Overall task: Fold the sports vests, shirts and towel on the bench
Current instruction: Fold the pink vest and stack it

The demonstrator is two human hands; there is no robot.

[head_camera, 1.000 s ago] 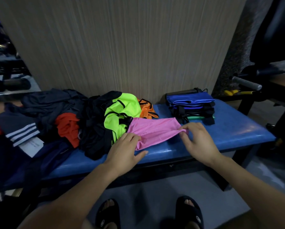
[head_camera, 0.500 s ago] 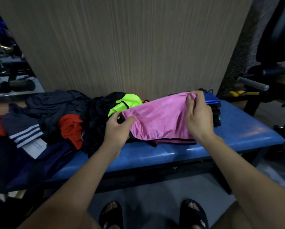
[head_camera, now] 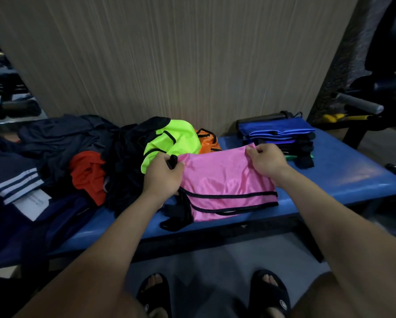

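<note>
Single head-worn wide-angle view, looking forward and steeply down from standing height. It faces a blue bench (head_camera: 344,173) set against a panelled wall (head_camera: 169,65), at arm's reach; sandalled feet (head_camera: 155,292) show at the bottom edge.

Hands: two, a left hand (head_camera: 162,174) and a right hand (head_camera: 267,160)
Pink vests: one (head_camera: 227,180)
Neon yellow vests: one (head_camera: 169,141)
Orange vests: one (head_camera: 207,140)
Folded stacks: one (head_camera: 279,136), number of pieces in it cannot be told
Red shirts: one (head_camera: 86,175)
Benches: one (head_camera: 341,171)
Sandals: two, one (head_camera: 154,292) and the other (head_camera: 269,290)
</note>
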